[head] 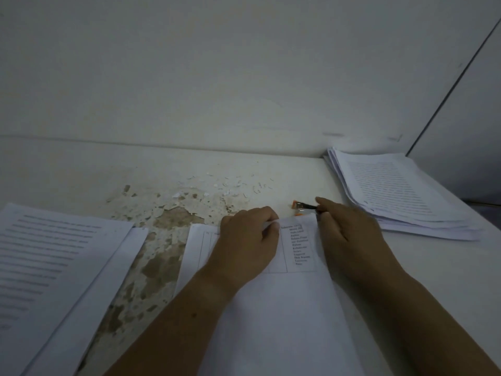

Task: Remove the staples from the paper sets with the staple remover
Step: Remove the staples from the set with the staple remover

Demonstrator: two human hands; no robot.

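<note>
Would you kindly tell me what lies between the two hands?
In the head view, only a strip of the paper set, its printed column of words showing, lies between the left hand and the right hand, which holds the staple remover.

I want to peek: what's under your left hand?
The paper set, its top edge pinched by the left hand. The printed table runs beneath the hand, hidden there.

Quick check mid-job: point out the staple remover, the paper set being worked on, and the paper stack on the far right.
staple remover [299, 207], head view, on its orange-and-metal front end.
middle paper set [300, 245], head view, on its printed column of words.
far-right paper stack [393, 185], head view, on the top sheet's printed text.
</note>
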